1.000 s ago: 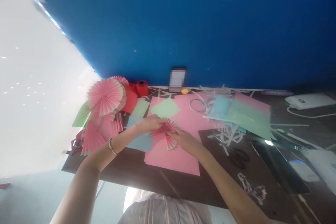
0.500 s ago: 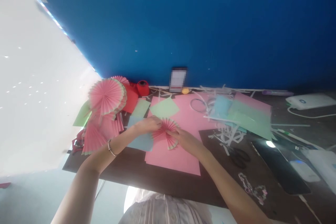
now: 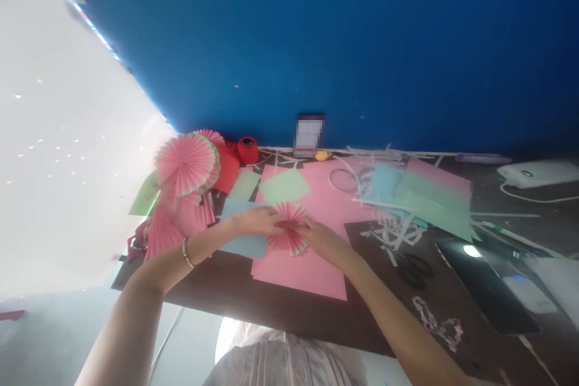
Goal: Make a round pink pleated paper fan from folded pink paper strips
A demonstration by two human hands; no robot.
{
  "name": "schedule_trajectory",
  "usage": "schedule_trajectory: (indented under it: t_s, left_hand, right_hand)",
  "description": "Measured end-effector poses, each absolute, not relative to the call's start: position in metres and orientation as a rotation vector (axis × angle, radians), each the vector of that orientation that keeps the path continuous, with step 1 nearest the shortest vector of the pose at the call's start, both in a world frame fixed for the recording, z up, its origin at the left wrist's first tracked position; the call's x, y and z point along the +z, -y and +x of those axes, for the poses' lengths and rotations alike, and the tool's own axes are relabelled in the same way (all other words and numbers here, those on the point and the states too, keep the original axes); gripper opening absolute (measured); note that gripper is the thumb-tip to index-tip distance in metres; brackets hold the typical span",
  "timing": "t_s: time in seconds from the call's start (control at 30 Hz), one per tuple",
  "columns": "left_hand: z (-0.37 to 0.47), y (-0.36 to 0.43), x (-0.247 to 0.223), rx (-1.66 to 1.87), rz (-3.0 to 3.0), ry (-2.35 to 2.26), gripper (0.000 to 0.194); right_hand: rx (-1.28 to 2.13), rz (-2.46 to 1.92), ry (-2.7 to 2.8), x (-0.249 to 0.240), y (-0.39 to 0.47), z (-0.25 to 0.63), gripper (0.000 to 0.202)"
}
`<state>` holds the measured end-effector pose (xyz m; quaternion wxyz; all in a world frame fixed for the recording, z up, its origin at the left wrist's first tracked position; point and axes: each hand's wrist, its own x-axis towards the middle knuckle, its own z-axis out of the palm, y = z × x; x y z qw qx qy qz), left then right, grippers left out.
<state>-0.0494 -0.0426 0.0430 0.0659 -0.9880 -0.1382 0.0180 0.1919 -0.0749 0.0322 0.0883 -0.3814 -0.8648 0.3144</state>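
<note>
A small pleated pink paper rosette with pale green edges [image 3: 295, 241] is held over pink sheets [image 3: 298, 280] on the dark table. My left hand [image 3: 265, 221] is at its left side, the fingers bent against the folds near the centre. From the right, my right hand [image 3: 317, 235] pinches the rosette close to its middle. Both sets of fingertips nearly meet there and partly hide the centre. A light green sheet [image 3: 284, 186] lies just beyond the hands, and a light blue sheet [image 3: 244, 244] is under my left forearm.
Larger pink rosettes [image 3: 185, 164] are stacked at the left beside a red roll [image 3: 248, 151]. To the right are paper strips [image 3: 398, 232], black-handled scissors [image 3: 416, 271], green sheets [image 3: 434, 199], a beaded bracelet [image 3: 436, 322] and a phone [image 3: 491, 289]. A framed item [image 3: 309, 134] stands by the blue wall.
My left hand has shifted down and inward from the rosette's upper left edge toward its centre. My right hand has stayed almost in place.
</note>
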Motion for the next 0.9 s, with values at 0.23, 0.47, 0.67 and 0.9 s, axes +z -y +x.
schedule_trajectory:
  t_s: [0.23,0.47,0.67,0.9]
  left_hand:
    - [-0.054,0.039,0.038,-0.001,-2.983,0.149,0.025]
    - [-0.050,0.037,0.044,-0.081,-2.975,0.047,0.024]
    - [-0.047,0.035,0.051,0.048,-3.072,0.054,0.026]
    - [-0.046,0.035,0.045,0.068,-3.027,-0.037,0.028]
  right_hand:
    - [0.938,-1.214,2.530,0.033,0.076,0.189,0.039]
    - [1.036,-1.269,2.454,0.033,0.074,0.190,0.037]
    - [1.080,-1.295,2.409,0.035,0.077,0.189,0.038]
    - [1.059,-1.267,2.463,0.031,0.075,0.191,0.040]
